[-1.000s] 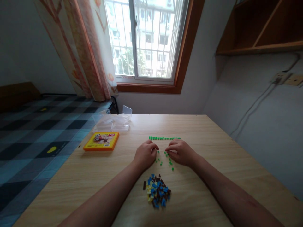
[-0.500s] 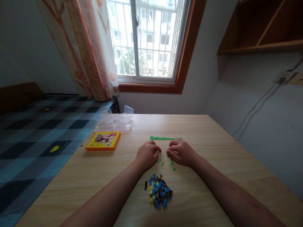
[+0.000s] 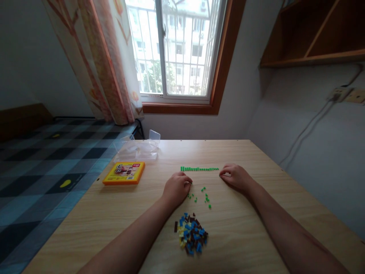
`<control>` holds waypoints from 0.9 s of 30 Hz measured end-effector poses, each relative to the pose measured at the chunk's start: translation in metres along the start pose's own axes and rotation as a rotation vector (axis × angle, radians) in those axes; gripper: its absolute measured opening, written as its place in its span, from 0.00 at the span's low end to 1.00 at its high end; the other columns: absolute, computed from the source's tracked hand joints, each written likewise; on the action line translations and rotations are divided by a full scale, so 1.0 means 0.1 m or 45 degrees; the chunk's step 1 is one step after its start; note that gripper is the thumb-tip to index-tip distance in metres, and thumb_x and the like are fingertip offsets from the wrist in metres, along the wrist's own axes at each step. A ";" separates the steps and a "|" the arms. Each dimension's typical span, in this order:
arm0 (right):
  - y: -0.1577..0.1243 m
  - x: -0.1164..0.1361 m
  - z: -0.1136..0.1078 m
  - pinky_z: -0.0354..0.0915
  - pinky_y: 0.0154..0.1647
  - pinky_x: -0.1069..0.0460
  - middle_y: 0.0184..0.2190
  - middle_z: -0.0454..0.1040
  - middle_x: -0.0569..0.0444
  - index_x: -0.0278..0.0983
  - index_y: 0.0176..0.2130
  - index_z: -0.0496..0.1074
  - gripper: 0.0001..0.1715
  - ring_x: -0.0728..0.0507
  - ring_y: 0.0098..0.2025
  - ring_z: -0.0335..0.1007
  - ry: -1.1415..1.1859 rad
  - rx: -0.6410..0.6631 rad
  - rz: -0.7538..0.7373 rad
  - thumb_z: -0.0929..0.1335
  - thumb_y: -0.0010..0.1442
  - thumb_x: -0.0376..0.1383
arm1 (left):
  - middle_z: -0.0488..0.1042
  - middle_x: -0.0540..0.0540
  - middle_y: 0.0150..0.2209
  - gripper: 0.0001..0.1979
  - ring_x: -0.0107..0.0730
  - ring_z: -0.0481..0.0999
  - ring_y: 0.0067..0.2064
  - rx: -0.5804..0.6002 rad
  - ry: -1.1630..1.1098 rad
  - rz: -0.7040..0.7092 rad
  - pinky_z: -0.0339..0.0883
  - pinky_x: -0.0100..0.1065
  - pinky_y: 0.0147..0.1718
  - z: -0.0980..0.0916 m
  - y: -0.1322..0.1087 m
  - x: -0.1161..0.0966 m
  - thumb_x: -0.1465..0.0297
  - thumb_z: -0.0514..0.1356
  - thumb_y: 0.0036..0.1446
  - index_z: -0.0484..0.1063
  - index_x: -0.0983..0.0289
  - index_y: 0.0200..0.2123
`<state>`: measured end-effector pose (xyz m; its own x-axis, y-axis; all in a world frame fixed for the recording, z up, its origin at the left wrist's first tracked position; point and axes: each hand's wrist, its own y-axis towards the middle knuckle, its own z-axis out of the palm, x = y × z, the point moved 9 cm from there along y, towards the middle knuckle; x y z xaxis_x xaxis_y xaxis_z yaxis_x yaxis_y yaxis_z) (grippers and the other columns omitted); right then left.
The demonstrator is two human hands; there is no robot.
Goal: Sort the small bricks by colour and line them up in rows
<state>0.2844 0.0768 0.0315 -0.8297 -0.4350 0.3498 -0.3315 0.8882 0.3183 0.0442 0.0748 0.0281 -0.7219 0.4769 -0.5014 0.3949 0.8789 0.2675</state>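
A row of small green toy bricks [image 3: 199, 169] runs across the middle of the table. At its right end is my right hand [image 3: 234, 177], thumb and fingers pinched together; anything between the tips is too small to make out. My left hand [image 3: 176, 188] rests on the table below the row's left end, its fingers curled and closed beside several loose green bricks [image 3: 207, 198]. What the left fingertips hold, if anything, is hidden. Nearer to me lies a heap of blue, brown and yellow bricks [image 3: 192, 234], touched by neither hand.
An orange-yellow box [image 3: 124, 173] with a printed picture lies on the left of the wooden table [image 3: 256, 228]. Behind it stand clear plastic trays [image 3: 137, 149]. A bed [image 3: 71, 160] adjoins on the left, and a wall shelf [image 3: 313, 57] hangs at upper right.
My right hand has moved right and slightly away, from the loose green bricks to the row's right end, uncovering both. My left hand has stayed nearly in place.
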 end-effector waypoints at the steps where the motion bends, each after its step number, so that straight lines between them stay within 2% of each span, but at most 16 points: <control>1: 0.00 -0.04 0.00 0.64 0.41 0.51 0.34 0.79 0.53 0.41 0.32 0.81 0.10 0.43 0.38 0.73 0.005 0.003 0.019 0.68 0.59 0.34 | 0.79 0.55 0.39 0.10 0.37 0.76 0.42 0.003 0.007 0.001 0.68 0.36 0.46 0.00 0.00 0.00 0.76 0.61 0.56 0.83 0.60 0.34; 6: 0.00 -0.13 -0.01 0.64 0.43 0.51 0.39 0.80 0.53 0.42 0.37 0.81 0.10 0.43 0.41 0.74 -0.013 -0.035 0.086 0.69 0.59 0.37 | 0.78 0.55 0.39 0.08 0.36 0.76 0.41 0.010 0.034 0.015 0.68 0.35 0.44 0.00 0.01 -0.01 0.75 0.61 0.57 0.82 0.61 0.33; 12: 0.01 -0.24 0.06 0.65 0.42 0.52 0.39 0.80 0.52 0.42 0.37 0.82 0.12 0.43 0.40 0.75 -0.044 0.022 0.147 0.67 0.61 0.39 | 0.77 0.55 0.39 0.06 0.36 0.75 0.40 0.011 0.048 0.019 0.67 0.35 0.42 0.00 0.00 -0.01 0.74 0.62 0.56 0.80 0.61 0.32; 19: 0.03 -0.52 0.04 0.66 0.41 0.51 0.38 0.82 0.53 0.42 0.36 0.82 0.13 0.42 0.40 0.76 -0.047 -0.156 0.329 0.67 0.61 0.42 | 0.77 0.55 0.39 0.04 0.36 0.74 0.41 0.024 0.064 0.010 0.67 0.35 0.42 -0.02 -0.01 -0.04 0.72 0.63 0.56 0.79 0.62 0.32; 27: 0.08 -0.54 0.08 0.67 0.40 0.50 0.36 0.82 0.52 0.41 0.36 0.82 0.13 0.42 0.39 0.76 -0.018 -0.191 0.313 0.68 0.61 0.42 | 0.77 0.54 0.38 0.03 0.37 0.74 0.42 0.019 0.044 0.014 0.67 0.36 0.43 -0.03 -0.01 -0.05 0.72 0.65 0.55 0.79 0.61 0.31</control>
<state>0.3231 0.1082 0.0078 -0.8836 -0.2062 0.4204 -0.0502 0.9344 0.3528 0.0455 0.0717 0.0326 -0.7364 0.4868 -0.4698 0.4112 0.8735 0.2607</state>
